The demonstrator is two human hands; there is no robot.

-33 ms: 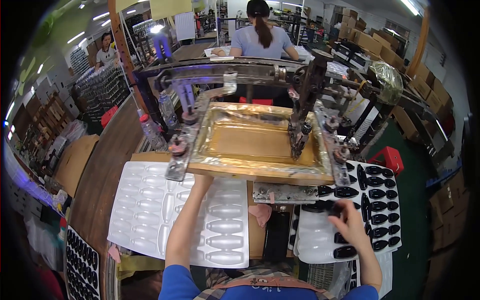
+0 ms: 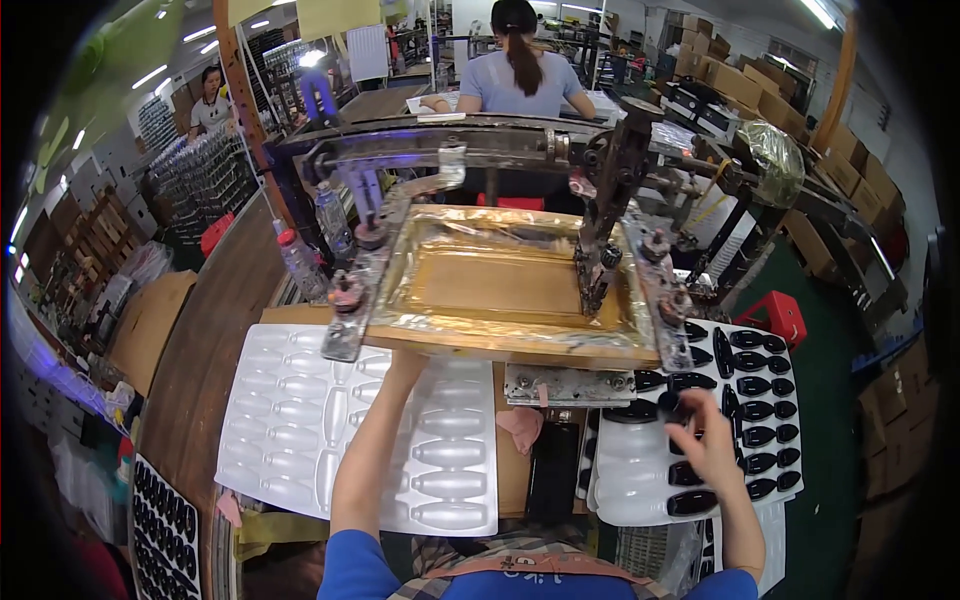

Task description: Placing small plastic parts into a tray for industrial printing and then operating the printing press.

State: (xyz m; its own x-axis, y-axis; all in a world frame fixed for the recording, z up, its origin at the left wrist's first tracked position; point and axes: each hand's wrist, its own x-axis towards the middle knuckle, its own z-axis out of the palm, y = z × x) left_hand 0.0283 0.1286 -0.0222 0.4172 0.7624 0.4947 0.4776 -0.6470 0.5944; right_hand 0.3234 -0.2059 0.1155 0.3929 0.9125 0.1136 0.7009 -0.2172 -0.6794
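Note:
My left hand point(image 2: 402, 372) reaches under the front edge of a screen-printing frame point(image 2: 500, 345), which hides its fingers. Below that forearm lies a white moulded tray point(image 2: 450, 455) of bottle-shaped hollows. At the right, my right hand point(image 2: 708, 440) pinches a small glossy black piece point(image 2: 672, 405) between thumb and fingers. It hovers over another white tray point(image 2: 630, 480), which carries rows of black bottle-shaped pieces point(image 2: 757, 437). Between the two trays, a metal fixture point(image 2: 570, 388) sits beneath the frame; what is on it is hidden.
A pink cloth point(image 2: 522, 430) and a black flat object point(image 2: 552, 475) lie between the trays. Bottles point(image 2: 300, 262) stand left of the press. A red stool point(image 2: 778, 318) is at the right, another tray of black pieces point(image 2: 165, 520) at lower left. A co-worker point(image 2: 520, 70) sits beyond the press.
My right hand has risen slightly with the black piece, which now shows more clearly at the fingertips. The printing frame has shifted a little to the left.

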